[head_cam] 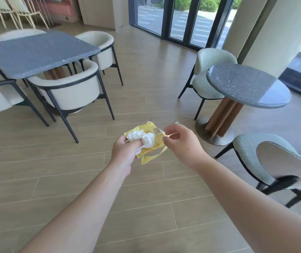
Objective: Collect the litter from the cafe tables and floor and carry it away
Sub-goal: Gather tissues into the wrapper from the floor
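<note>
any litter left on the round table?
No, the round table shows only bare stone top; the yellow wrapper and white tissue are in the left hand.

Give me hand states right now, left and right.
Left hand: closed, holding the yellow wrapper and crumpled white tissue.
Right hand: closed, pinching the wrapper's edge.

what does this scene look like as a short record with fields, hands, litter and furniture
left hand: grips a yellow wrapper with a crumpled white tissue on top
right hand: pinches the wrapper's right edge
where: held above the wood-look floor
rectangular table: far left, cream armchairs around it
round table: right, pale green chairs beside it
</note>
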`<state>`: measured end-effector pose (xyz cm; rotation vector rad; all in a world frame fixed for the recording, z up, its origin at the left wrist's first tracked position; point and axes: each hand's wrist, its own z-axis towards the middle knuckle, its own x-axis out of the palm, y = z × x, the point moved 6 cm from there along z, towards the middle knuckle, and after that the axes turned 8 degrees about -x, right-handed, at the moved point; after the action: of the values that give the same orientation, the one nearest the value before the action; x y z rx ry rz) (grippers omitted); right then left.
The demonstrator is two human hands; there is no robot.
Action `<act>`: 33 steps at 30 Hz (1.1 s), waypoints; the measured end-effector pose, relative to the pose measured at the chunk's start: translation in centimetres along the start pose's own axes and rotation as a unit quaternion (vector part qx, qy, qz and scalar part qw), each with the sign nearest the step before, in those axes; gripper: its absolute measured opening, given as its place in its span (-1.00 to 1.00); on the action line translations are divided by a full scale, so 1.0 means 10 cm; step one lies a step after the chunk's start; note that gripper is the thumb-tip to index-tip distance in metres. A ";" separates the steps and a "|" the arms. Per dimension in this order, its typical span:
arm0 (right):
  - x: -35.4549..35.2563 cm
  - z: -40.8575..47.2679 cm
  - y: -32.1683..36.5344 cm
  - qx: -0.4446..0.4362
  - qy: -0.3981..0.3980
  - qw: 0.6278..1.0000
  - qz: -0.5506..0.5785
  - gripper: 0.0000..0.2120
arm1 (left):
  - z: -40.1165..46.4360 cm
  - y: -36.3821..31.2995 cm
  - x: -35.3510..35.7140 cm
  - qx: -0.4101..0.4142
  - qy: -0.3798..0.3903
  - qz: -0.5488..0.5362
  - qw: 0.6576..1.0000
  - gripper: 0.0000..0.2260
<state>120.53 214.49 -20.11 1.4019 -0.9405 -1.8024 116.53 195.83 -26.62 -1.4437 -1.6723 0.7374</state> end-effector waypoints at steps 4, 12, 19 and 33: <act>-0.06 0.22 -0.13 0.017 -0.020 0.999 0.023 -0.86 | 0.23 -0.11 0.02 -0.007 -0.003 -0.005 1.000 -0.59; -0.16 0.79 -0.68 0.064 -0.042 0.995 0.068 -0.86 | 0.87 -0.27 0.32 -0.017 -0.005 0.013 1.000 -0.60; -0.49 1.66 -1.34 0.121 -0.061 0.985 0.110 -0.89 | 1.78 -0.57 0.85 -0.022 -0.028 0.055 0.998 -0.72; -1.27 3.28 -2.20 0.185 -0.107 0.970 0.116 -0.87 | 3.27 -1.39 2.09 -0.014 -0.009 0.072 0.997 -0.75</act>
<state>89.64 241.38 -26.97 1.2589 -1.5512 -1.6808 80.57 215.97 -28.08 -1.5931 -1.6100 0.8103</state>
